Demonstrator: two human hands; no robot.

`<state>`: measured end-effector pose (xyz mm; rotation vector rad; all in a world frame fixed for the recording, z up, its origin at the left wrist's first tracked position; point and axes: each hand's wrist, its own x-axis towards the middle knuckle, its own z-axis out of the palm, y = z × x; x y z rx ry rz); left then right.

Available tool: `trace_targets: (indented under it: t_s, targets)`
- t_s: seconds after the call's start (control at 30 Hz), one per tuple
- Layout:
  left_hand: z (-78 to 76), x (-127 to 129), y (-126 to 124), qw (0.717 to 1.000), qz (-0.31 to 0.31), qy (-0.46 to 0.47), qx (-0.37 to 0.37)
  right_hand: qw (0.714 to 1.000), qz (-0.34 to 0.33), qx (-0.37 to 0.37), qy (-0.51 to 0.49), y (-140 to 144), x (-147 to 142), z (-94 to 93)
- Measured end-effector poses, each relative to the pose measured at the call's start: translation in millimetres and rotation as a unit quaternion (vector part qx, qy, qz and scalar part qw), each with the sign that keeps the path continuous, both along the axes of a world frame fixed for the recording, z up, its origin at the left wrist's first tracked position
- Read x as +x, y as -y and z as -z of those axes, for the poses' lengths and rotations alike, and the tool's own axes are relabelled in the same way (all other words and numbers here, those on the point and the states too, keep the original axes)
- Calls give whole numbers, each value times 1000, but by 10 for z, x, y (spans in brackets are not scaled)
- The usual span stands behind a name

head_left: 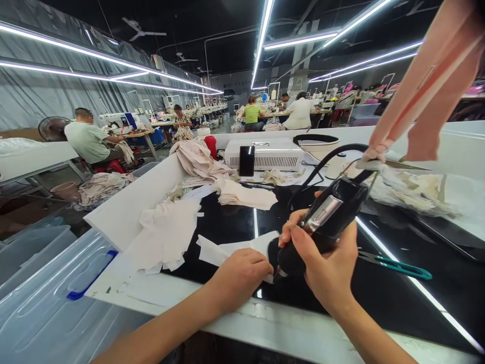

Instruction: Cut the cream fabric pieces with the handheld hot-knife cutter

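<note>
My right hand (329, 273) is wrapped round a black corded hand-held electric tool (343, 199) with a metal panel on its side. A knotted pink cloth strip (420, 91) runs up from the tool's top end. The tool's lower end is close to the black glossy board (310, 298); its tip is mostly hidden. Just left of it, my left hand (242, 275) lies over a white fabric piece (217, 251), fingers curled together on its edge near the tool. Part of that fabric is covered by my fingers and the tool.
Stacked white fabric pieces (166, 232) lie on the left, with another stack (246, 194) beyond the left hand. Teal-handled scissors (407, 266) rest on the right. A phone (246, 161) leans against a white vented box (269, 151). Several people sit at sewing machines behind.
</note>
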<state>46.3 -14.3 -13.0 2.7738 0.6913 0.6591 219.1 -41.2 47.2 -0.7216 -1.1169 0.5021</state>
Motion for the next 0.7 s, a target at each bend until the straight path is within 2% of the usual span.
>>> trace_targets:
  t_s: [0.23, 0.5, 0.7]
  targets:
    - [67, -146, -2, 998, 48, 8, 37, 1000, -6, 1, -15, 17, 5, 1]
    - [126, -147, -7, 996, 43, -19, 74, 1000, -7, -5, -23, 12, 15, -12]
    - [103, -132, 2, 990, 49, -62, 120, 1000, 9, -9, -17, 11, 21, -19]
